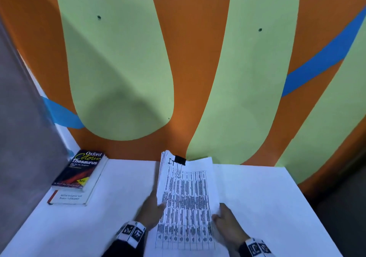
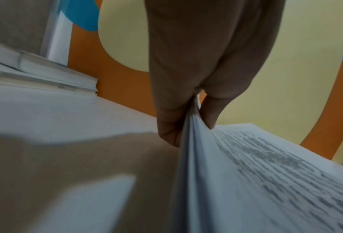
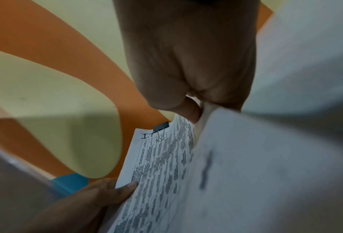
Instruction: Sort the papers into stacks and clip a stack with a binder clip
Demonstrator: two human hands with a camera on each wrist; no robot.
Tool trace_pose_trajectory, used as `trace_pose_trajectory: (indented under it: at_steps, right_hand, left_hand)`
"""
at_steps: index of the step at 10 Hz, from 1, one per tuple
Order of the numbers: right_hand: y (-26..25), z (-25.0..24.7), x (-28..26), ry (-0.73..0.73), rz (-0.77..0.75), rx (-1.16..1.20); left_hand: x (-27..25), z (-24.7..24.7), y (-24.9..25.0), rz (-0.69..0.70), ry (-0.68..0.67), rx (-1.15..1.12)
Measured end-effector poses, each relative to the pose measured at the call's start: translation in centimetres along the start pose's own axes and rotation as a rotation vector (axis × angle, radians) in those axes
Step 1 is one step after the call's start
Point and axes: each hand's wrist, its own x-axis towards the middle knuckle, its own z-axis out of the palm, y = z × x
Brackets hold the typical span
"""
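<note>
Both hands [image 1: 152, 211] [image 1: 227, 221] pinching clipped stack [image 1: 186, 201], books [image 1: 79, 177] left

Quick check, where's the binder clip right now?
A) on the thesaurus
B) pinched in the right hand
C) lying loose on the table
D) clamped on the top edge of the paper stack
D: the black binder clip sits clamped on the top edge of the paper stack, as the right wrist view also shows.

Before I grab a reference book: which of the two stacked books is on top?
The dark-covered thesaurus; it lies on the white book, left of the clipped papers.
</note>
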Motion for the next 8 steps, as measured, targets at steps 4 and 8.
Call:
trace_pose_trajectory:
  at_steps: [4,8]
  right_hand:
    - [-0.7,0.4,-0.8,0.156,-0.014,-0.232]
    - [-3.9,-2.1,-1.9,0.189,-0.015,-0.633]
  left_hand:
    - [0.0,0.4,-3.8,-0.058,0.159,0.206]
    - [-0.1,-0.2,-2.2,-0.042,0.163,0.426]
